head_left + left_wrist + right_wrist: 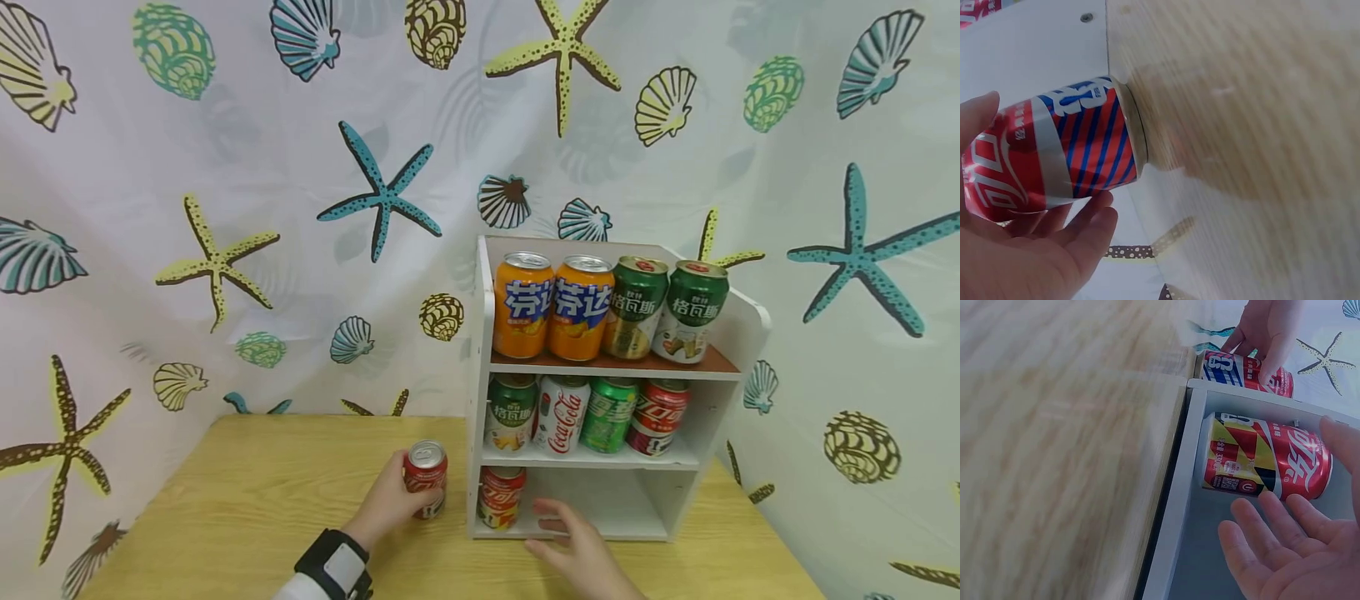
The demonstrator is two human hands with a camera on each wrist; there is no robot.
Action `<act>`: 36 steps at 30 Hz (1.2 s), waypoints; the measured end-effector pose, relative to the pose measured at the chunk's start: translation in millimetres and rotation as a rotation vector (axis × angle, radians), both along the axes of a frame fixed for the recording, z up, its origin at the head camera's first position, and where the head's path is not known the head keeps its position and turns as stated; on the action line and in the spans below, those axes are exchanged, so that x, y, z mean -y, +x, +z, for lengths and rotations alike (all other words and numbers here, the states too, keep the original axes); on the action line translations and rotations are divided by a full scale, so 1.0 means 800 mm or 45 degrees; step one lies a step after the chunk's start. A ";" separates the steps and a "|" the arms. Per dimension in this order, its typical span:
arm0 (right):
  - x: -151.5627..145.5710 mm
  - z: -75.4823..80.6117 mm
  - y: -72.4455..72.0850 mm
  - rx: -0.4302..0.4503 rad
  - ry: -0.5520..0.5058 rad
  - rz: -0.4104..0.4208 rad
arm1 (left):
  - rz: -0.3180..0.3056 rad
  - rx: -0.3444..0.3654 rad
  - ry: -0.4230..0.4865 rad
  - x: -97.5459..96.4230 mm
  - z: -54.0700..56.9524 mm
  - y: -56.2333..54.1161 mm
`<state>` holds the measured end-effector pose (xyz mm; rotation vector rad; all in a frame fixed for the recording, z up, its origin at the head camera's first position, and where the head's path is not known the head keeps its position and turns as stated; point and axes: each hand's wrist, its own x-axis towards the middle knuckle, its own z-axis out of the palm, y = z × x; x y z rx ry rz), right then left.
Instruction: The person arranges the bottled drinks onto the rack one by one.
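Left of the shelf, my left hand [400, 497] grips a red Coca-Cola can [425, 478] with fingers and thumb around its sides. In the left wrist view this can [1060, 147] shows blue and red stripes near its base; whether it touches the tabletop I cannot tell. My right hand [573, 546] is in front of the bottom shelf, fingers spread and slightly bent, holding nothing. Closest to it is another red cola can [500, 497], upright at the left end of that shelf. In the right wrist view, this can [1266, 456] has yellow and black patches.
A white three-level shelf unit [482, 417] stands on the wooden table [300, 467]. Its top holds orange Fanta cans [522, 308] and green kvass cans [690, 312]. The middle level carries a kvass can [512, 414], a white Coca-Cola can [561, 415], a green can [609, 415] and a red can [657, 418].
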<state>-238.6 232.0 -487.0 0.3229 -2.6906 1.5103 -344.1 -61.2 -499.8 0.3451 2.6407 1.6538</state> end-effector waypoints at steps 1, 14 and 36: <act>0.000 0.000 0.000 0.007 -0.002 0.002 | 0.000 -0.004 -0.006 0.001 -0.001 -0.002; 0.004 0.000 0.001 0.030 -0.027 0.000 | 0.039 -0.024 -0.059 0.008 -0.006 -0.010; 0.011 0.007 0.000 -0.053 -0.017 0.055 | -0.037 -0.050 -0.071 0.022 0.036 0.039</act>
